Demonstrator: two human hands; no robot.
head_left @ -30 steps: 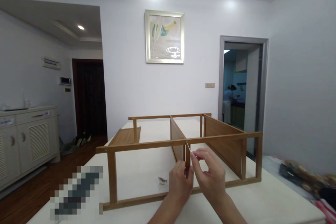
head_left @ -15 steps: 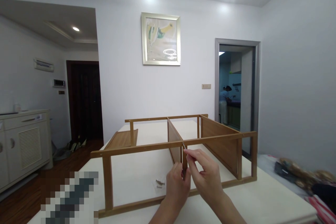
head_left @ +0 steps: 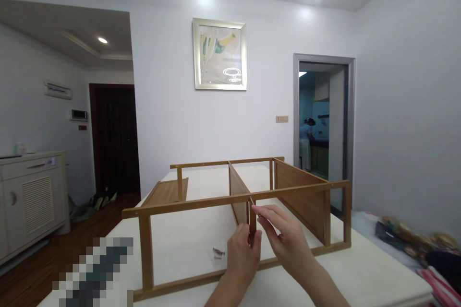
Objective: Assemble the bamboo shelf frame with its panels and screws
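Note:
A brown wooden shelf unit (head_left: 194, 203) lies on its side on a white table (head_left: 378, 268). My left hand (head_left: 242, 252) is closed around its middle upright bar (head_left: 253, 218), below the near upper rail. My right hand (head_left: 286, 235) pinches a thin silver hex key (head_left: 251, 199) between thumb and fingertips. The key's tip meets the rail where the middle panel (head_left: 238, 192) joins it; most of the key is hidden by my fingers. Left of my left hand, a clear bag with several screws (head_left: 218, 252) rests on the table, inside the frame.
A loose wooden panel (head_left: 166, 191) lies at the table's far left. A blurred-out dark item (head_left: 104, 268) is at the near left. Bundled things (head_left: 414, 237) sit beyond the right edge. A person (head_left: 306, 141) stands in the room through the doorway.
The view has shifted slightly to the right. My right hand has turned the hex key, with its fingers now straighter and closer to the rail. My left hand keeps its grip on the bar.

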